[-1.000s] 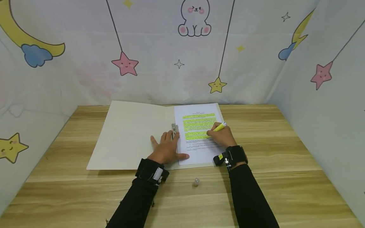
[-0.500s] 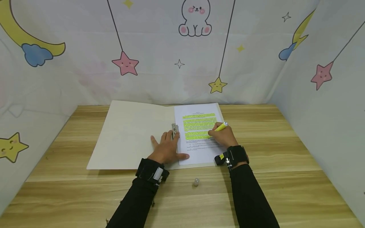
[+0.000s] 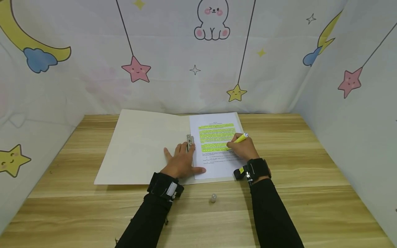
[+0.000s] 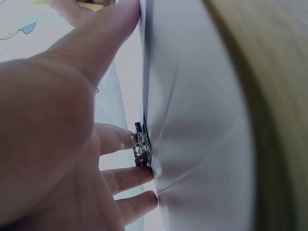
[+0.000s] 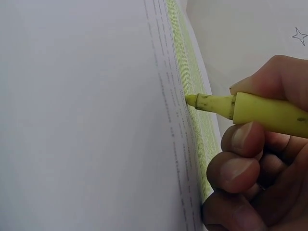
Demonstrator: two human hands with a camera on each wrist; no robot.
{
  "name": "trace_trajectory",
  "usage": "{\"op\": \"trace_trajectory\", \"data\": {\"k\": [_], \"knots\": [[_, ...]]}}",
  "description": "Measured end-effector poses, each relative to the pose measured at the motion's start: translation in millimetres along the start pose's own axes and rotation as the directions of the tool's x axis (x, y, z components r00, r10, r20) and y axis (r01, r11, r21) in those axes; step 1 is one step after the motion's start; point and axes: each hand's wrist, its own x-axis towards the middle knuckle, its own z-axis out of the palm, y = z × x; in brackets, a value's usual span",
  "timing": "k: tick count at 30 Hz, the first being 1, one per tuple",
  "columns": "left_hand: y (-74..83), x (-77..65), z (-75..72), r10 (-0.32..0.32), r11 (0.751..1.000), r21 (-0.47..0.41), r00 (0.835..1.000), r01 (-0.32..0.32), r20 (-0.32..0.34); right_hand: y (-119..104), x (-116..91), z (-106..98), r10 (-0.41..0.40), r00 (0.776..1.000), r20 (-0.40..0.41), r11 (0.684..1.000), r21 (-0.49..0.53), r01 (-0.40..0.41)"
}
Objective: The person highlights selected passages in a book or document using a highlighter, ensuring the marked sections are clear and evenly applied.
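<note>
A printed sheet [image 3: 214, 170] lies on the right side of an open cream folder [image 3: 136, 148], its upper lines marked yellow. My right hand [image 3: 246, 148] holds a yellow highlighter [image 5: 269, 114] between thumb and fingers. In the right wrist view the uncapped tip meets the paper at the lower edge of the yellow lines. My left hand [image 3: 180, 163] rests spread over the folder's spine, thumb on the sheet's lower left edge. Beside its fingers is the folder's metal clip [image 4: 140, 147], partly covered by the hand in the head view.
A small pale, translucent object [image 3: 213, 197] lies on the wooden table [image 3: 310, 193] just in front of the folder. Behind the table hangs a white cloth [image 3: 173, 89] with printed stars, and similar cloth stands at both sides.
My right hand has shifted slightly to the right with the highlighter along the lowest yellow line. The left hand, folder and sheet stay in place.
</note>
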Motion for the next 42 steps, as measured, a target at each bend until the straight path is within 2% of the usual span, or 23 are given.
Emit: {"op": "trace_trajectory", "data": {"k": [42], "knots": [[-1.0,-0.9,0.1,0.003,1.000,-0.001,1.000,-0.003,0.008,2.1,-1.1,-5.5,0.008,1.000,-0.008,1.000,-0.015,-0.008]]}}
